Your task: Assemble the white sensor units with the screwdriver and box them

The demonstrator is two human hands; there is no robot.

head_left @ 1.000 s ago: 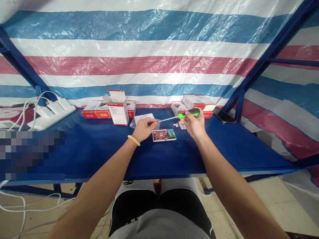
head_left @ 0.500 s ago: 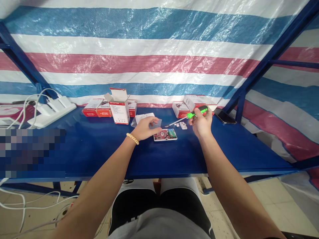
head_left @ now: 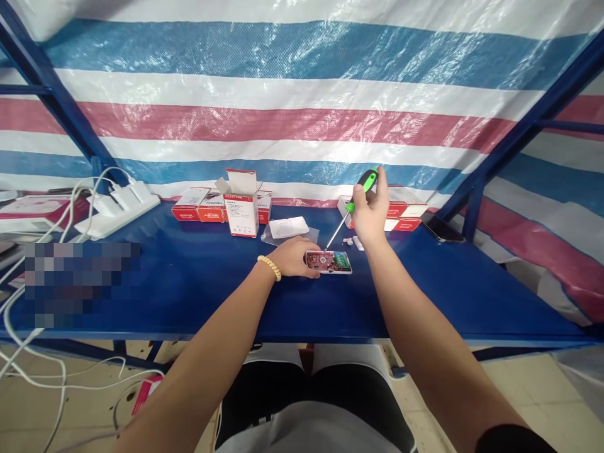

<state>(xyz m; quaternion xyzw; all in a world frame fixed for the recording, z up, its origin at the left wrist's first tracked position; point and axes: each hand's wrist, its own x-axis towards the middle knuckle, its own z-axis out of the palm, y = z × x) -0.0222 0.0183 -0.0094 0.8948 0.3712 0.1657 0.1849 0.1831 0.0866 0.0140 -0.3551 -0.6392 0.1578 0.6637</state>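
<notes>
My left hand (head_left: 296, 257) grips the left end of a flat white device (head_left: 340, 272) lying on the blue table, its red circuit board and green part facing up. In my right hand (head_left: 370, 217) is a screwdriver (head_left: 362, 189) with a green and black handle, held at a steep tilt. Its metal shaft points down and left, the tip at the board's upper edge; whether it sits in a screw is too small to tell. Small white parts (head_left: 358, 243) lie just behind the device. A white cover (head_left: 289, 227) rests on a clear plastic bag (head_left: 309, 234) beyond my left hand.
An opened white box (head_left: 241, 216) stands at the back among red-and-white boxes (head_left: 190, 204). More boxes (head_left: 404, 223) lie behind my right hand, beside a phone (head_left: 442, 228). A power strip (head_left: 120, 214) with white cables occupies the left side. Striped sheeting hangs behind the table (head_left: 425, 296).
My left hand has come down onto the device and taken hold of its left end. My right hand has tilted the screwdriver steeper and brought its tip to the board.
</notes>
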